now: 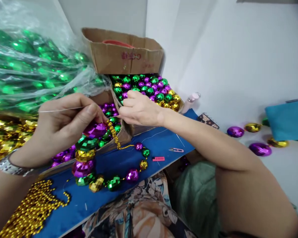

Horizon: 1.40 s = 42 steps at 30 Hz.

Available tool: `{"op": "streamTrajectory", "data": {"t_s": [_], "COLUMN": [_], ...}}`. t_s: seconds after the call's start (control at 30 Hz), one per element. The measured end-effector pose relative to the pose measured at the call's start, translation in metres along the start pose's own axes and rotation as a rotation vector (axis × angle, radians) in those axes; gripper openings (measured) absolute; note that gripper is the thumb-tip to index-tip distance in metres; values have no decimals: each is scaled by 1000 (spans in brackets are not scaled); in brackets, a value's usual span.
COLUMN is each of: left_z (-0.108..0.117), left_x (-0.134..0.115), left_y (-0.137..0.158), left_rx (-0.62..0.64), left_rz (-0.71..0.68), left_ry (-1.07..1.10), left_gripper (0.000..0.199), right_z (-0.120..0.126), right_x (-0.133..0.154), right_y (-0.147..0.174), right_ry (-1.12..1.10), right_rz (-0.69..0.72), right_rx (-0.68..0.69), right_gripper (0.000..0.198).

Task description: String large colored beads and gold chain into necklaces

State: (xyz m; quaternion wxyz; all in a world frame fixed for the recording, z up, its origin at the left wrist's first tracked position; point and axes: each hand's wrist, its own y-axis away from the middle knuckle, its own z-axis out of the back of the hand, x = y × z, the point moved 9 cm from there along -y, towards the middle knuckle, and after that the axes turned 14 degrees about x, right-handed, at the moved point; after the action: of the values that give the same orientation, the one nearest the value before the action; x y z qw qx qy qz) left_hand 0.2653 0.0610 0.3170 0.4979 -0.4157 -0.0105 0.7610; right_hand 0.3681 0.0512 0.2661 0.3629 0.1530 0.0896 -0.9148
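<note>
My left hand (69,122) is pinched on the end of a bead necklace (85,155). Large faceted purple, green and gold beads hang below its fingers, and the strand curves over the blue tabletop through smaller beads. A short chain of small gold beads (113,134) drops from near the fingertips. A fine white thread (62,109) sticks out leftward across this hand. My right hand (141,109) is closed in front of the bead box, its fingertips pressed together on what looks like the thread stretched from the left hand.
A cardboard box of beads (149,89) stands behind the hands, another carton (126,56) behind it. Plastic-wrapped green beads (34,69) fill the left. Gold bead strands (32,208), a pink lighter (158,159) and pink thread snips (176,150) lie on the blue tabletop (72,215).
</note>
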Motion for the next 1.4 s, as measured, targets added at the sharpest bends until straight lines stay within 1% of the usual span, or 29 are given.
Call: {"op": "streamTrajectory", "data": {"t_s": [0.07, 0.17, 0.27, 0.37, 0.47, 0.6, 0.73, 0.83, 0.9, 0.97, 1.07, 1.17, 1.23, 1.27, 1.3, 1.33, 1.37, 1.4], "left_z": [0, -1, -3, -6, -11, -18, -24, -27, -31, -36, -43, -44, -45, -46, -47, -49, -51, -53], "left_x": [2, 4, 4, 3, 3, 16, 24, 32, 36, 38, 45, 58, 70, 75, 81, 85, 88, 90], "left_y": [1, 2, 3, 2, 2, 3, 4, 5, 7, 8, 12, 17, 21, 24, 27, 30, 32, 34], "left_rx": [-5, -9, 12, 8, -17, -74, -122, -151, -153, -133, -121, -187, -255, -296, -337, -376, -407, -425], "left_rz": [2, 3, 4, -12, -17, 81, 126, 145, 148, 153, 183, 235, 277, 298, 314, 326, 332, 329], "left_ry": [12, -19, -71, -125, -149, -84, -120, -63, -40, -49, -50, 29, 149, 228, 314, 398, 477, 547], "left_gripper": [22, 19, 16, 16, 16, 19, 19, 19, 19, 20, 24, 28, 28, 28, 28, 27, 27, 26], "right_z": [-2, -3, -1, -1, -4, -9, -17, -27, -32, -33, -32, -28, -30, -33, -37, -43, -52, -64], "right_x": [0, 0, 3, 3, 4, 9, 12, 12, 14, 16, 20, 33, 46, 50, 52, 52, 49, 47], "right_y": [0, 2, 8, 15, 21, 26, 27, 25, 26, 27, 32, 38, 42, 44, 45, 47, 49, 48], "right_ry": [-32, -121, -217, -244, -191, -138, -169, -233, -254, -238, -139, 3, 21, -23, -114, -260, -463, -715], "right_rz": [-3, -47, -121, -235, -322, -375, -431, -497, -517, -523, -541, -531, -513, -514, -530, -556, -579, -584], "right_rx": [-10, -48, -111, -181, -227, -279, -282, -240, -235, -271, -382, -526, -580, -583, -573, -563, -549, -534], "right_gripper": [46, 47, 58, 67, 60, 49, 50, 55, 57, 54, 42, 26, 21, 19, 15, 12, 16, 25]}}
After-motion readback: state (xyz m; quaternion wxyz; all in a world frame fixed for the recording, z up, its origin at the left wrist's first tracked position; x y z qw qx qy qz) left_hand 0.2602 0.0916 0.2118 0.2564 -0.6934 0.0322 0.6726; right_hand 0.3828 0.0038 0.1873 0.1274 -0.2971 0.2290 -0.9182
